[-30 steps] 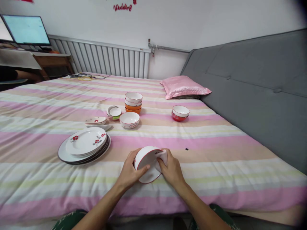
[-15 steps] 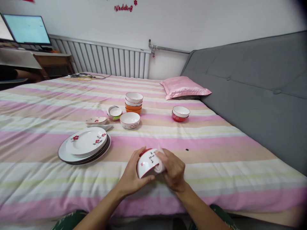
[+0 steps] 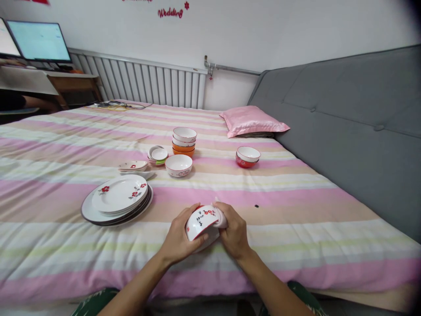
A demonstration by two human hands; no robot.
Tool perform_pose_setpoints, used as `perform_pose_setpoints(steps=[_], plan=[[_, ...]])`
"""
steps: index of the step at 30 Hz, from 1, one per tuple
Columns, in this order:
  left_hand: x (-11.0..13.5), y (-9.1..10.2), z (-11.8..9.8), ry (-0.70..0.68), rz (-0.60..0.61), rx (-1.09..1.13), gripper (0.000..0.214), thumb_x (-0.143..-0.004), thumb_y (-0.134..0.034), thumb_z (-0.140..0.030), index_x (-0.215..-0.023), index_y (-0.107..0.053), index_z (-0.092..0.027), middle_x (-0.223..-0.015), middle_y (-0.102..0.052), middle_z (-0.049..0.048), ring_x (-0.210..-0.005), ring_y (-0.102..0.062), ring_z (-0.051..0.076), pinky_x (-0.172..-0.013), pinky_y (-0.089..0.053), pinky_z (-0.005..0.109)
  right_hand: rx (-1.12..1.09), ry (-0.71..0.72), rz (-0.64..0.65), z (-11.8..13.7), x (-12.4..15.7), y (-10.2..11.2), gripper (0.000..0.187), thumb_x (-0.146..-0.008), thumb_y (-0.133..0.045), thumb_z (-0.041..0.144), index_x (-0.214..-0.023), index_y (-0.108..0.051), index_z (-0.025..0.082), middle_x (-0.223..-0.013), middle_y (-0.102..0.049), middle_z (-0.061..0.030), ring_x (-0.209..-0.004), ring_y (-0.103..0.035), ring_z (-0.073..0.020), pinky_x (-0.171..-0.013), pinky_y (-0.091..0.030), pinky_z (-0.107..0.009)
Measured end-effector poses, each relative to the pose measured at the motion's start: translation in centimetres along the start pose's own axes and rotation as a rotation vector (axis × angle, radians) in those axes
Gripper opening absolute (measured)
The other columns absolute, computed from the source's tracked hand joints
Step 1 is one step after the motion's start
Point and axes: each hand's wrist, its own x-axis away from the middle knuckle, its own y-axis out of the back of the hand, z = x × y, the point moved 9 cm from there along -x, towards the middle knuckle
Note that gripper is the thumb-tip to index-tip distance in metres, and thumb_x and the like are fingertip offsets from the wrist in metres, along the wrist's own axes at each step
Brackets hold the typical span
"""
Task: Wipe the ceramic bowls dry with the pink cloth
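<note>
A white bowl [image 3: 201, 220] with a red rim, red blossoms and dark lettering is tilted on its side above the near part of the bed. My left hand [image 3: 182, 235] grips it from the left, thumb along the rim and fingers around the back. On the other side my right hand [image 3: 234, 230] pinches a pale cloth [image 3: 222, 219] over the bowl's right edge; part of the cloth is hidden under the fingers. Left of my hands lies a stack of plates [image 3: 120, 195], the top one white with red flowers.
Beyond my hands stand a single bowl [image 3: 178, 166], a stack of bowls [image 3: 184, 140], small dishes [image 3: 158, 155] and angular dishes [image 3: 133, 166]. Two nested bowls [image 3: 247, 156] sit farther right, near a pink pillow [image 3: 253, 120]. A small black piece [image 3: 256, 206] lies on the striped sheet.
The bowl has turned in my hands, so its red blossoms now show beside the lettering. My right hand and the cloth have shifted slightly left along the rim.
</note>
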Motion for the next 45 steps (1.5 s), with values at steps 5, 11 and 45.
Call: perform_pose_setpoints(steps=[5, 11, 45], plan=[[0.1, 0.0, 0.2, 0.027, 0.005, -0.005, 0.067, -0.071, -0.068, -0.037, -0.13, -0.047, -0.012, -0.123, -0.058, 0.0155, -0.111, -0.057, 0.029, -0.097, -0.045, 0.042, -0.065, -0.211, 0.005, -1.9, 0.8, -0.4, 0.052, -0.069, -0.046, 0.005, -0.117, -0.056, 0.021, -0.115, -0.066, -0.0057, -0.11, -0.061, -0.0207, -0.093, -0.048, -0.033], [-0.1, 0.2, 0.9, 0.086, -0.007, -0.011, 0.066, -0.071, -0.066, -0.036, -0.129, -0.048, -0.012, -0.125, -0.058, 0.0163, -0.114, -0.056, 0.03, -0.099, -0.043, 0.044, -0.158, -0.48, 0.05, -4.2, 1.7, -1.4, 0.044, -0.07, -0.048, 0.011, -0.112, -0.056, 0.023, -0.105, -0.069, -0.0028, -0.097, -0.065, -0.022, -0.084, -0.05, -0.033], [-0.1, -0.2, -0.6, 0.037, 0.059, -0.099, 0.061, -0.069, -0.066, -0.039, -0.122, -0.043, -0.017, -0.119, -0.059, 0.0119, -0.106, -0.059, 0.027, -0.092, -0.047, 0.042, 0.129, 0.147, -0.1, 1.0, 0.1, 0.9, 0.039, -0.078, -0.046, 0.008, -0.114, -0.059, 0.019, -0.104, -0.07, -0.0083, -0.1, -0.066, -0.0205, -0.085, -0.054, -0.033]])
